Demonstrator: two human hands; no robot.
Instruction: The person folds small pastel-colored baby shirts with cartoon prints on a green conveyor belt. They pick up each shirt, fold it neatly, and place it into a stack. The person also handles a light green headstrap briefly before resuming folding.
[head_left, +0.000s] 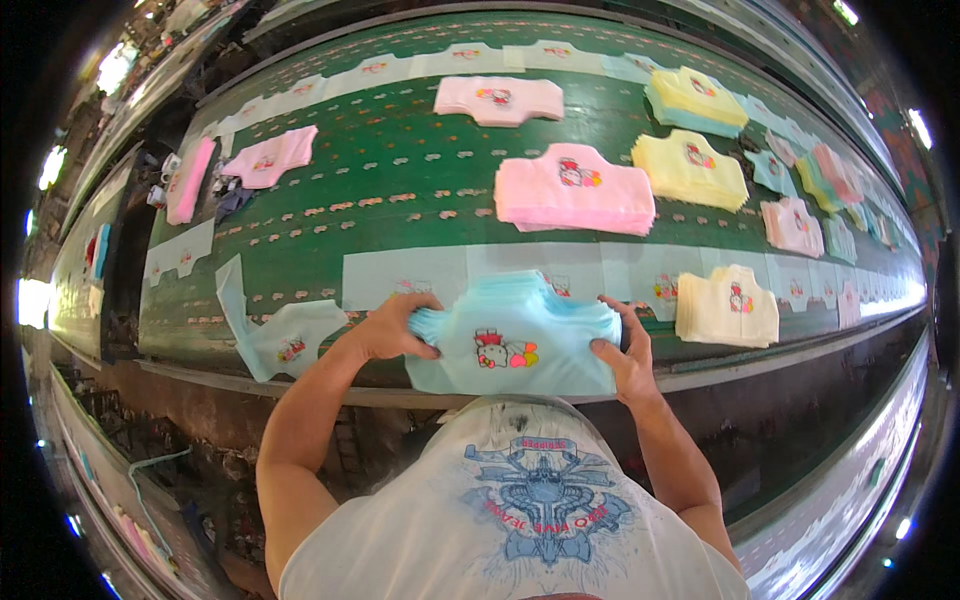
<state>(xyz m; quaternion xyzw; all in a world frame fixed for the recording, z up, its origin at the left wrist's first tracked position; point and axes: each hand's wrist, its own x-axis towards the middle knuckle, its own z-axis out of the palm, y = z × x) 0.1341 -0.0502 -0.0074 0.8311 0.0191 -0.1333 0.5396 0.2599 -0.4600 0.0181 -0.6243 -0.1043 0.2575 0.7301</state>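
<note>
A thick stack of light-blue printed fabric pieces (525, 337), cut in a garment shape with a cartoon cat and balloons on top, is held at the near edge of a long green printing table (390, 180). My left hand (397, 326) grips the stack's left end, thumb on the near side. At its right end my right hand (626, 349) grips the layers. Beneath and behind the stack, pale printed pieces (405, 274) lie flat in a row. A pale blue-green piece (292, 341), partly folded, lies left of my left hand.
Beyond the stack are pink stacks (574, 191) (499, 101) and yellow stacks (694, 169) (697, 97). A cream stack (727, 307) sits to the right. Pink pieces (274, 157) and a rolled pink bundle (190, 180) lie at left. The table's raised metal edge (360, 395) runs before me.
</note>
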